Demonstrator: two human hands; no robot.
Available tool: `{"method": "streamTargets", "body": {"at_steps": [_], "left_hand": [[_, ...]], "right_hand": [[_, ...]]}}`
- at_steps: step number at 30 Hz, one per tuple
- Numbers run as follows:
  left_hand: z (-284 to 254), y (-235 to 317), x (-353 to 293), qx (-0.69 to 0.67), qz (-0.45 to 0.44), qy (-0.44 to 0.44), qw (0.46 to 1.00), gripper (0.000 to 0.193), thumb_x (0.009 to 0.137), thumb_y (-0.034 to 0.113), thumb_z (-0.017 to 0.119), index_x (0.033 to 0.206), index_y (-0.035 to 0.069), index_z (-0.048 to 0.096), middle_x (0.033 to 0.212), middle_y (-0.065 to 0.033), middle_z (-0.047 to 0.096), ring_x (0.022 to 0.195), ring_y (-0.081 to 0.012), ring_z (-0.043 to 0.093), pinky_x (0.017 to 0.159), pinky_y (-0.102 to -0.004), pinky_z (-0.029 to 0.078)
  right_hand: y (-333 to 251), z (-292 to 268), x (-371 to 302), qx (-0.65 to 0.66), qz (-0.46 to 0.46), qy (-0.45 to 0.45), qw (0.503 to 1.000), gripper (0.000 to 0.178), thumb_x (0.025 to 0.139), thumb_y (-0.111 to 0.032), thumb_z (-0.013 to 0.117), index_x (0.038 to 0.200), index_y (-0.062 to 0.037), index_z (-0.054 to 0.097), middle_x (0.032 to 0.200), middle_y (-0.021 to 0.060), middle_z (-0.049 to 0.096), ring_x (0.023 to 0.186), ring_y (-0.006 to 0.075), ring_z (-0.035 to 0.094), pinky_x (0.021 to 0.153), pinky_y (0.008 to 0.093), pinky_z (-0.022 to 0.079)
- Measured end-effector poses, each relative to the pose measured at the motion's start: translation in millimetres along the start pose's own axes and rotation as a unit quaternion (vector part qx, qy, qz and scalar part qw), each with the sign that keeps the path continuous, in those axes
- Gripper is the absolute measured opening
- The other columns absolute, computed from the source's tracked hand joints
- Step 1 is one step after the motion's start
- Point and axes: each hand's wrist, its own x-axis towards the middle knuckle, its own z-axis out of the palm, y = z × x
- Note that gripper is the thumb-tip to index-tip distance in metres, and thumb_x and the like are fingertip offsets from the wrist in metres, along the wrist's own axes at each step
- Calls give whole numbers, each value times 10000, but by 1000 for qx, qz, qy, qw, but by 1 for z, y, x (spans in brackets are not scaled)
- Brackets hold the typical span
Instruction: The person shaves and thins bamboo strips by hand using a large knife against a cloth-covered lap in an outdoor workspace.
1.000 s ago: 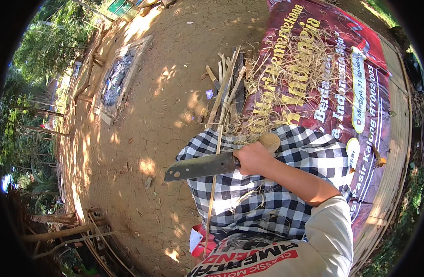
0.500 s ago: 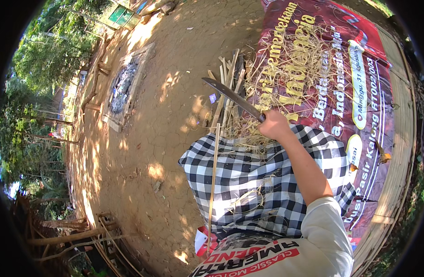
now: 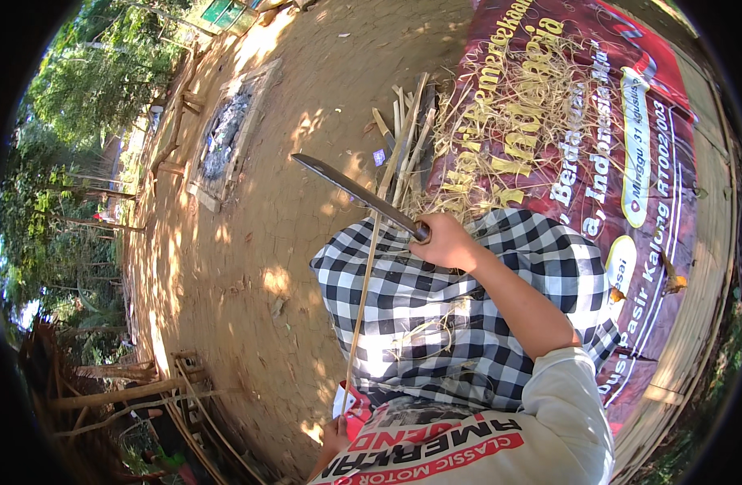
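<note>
My right hand (image 3: 443,242) is closed round the handle of a long dark-bladed machete (image 3: 351,187). Its blade points up and to the left. It crosses the upper part of a thin pale bamboo strip (image 3: 361,311); I cannot tell if they touch. The strip runs lengthwise over my lap, along the left side of a black-and-white checked cloth (image 3: 460,323). At the lower edge, my left hand (image 3: 336,435) is partly in view, closed on the strip's near end. A few curled shavings lie on the cloth.
Split bamboo pieces (image 3: 407,137) lie in a pile ahead. A dark red printed banner (image 3: 577,162) to the right is strewn with shavings (image 3: 520,121). A framed ash pit (image 3: 225,133) lies on the dirt ground at the far left. Wooden poles (image 3: 116,400) stand at the lower left.
The machete and my right hand have moved left and toward me, so the blade now crosses the strip. My left hand has come into view at the strip's near end.
</note>
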Motion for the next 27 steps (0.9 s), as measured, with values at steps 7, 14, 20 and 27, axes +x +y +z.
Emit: {"method": "streamTargets", "body": {"at_steps": [7, 14, 20, 27], "left_hand": [[-1, 46, 42, -13, 114, 45, 992, 394, 980, 258, 514, 702, -19, 543, 550, -101, 501, 511, -139, 478, 489, -350, 388], [2, 113, 73, 2, 160, 106, 981, 343, 935, 222, 578, 674, 1, 553, 503, -132, 505, 441, -239, 529, 452, -365, 399], [10, 143, 95, -6, 153, 151, 977, 328, 920, 212, 584, 664, 9, 555, 529, -176, 534, 459, -331, 546, 451, -399, 405], [2, 138, 113, 112, 227, 211, 944, 296, 903, 212, 603, 667, 40, 552, 546, -181, 546, 498, -380, 567, 457, -449, 438]], "right_hand": [[-6, 0, -4, 58, 21, -17, 998, 243, 682, -163, 667, 778, 43, 580, 674, 171, 568, 661, 286, 584, 650, 388, 461], [-8, -3, -8, 269, 70, -90, 956, 131, 704, -26, 605, 810, 28, 550, 659, 79, 565, 531, 161, 553, 536, 307, 457], [9, -8, -3, 346, 106, -117, 925, 162, 690, -21, 597, 831, 23, 531, 659, 83, 559, 529, 171, 564, 528, 300, 468], [11, -32, 9, 364, 226, -103, 898, 201, 773, -82, 672, 891, 52, 580, 694, 93, 598, 563, 186, 589, 559, 311, 504]]}}
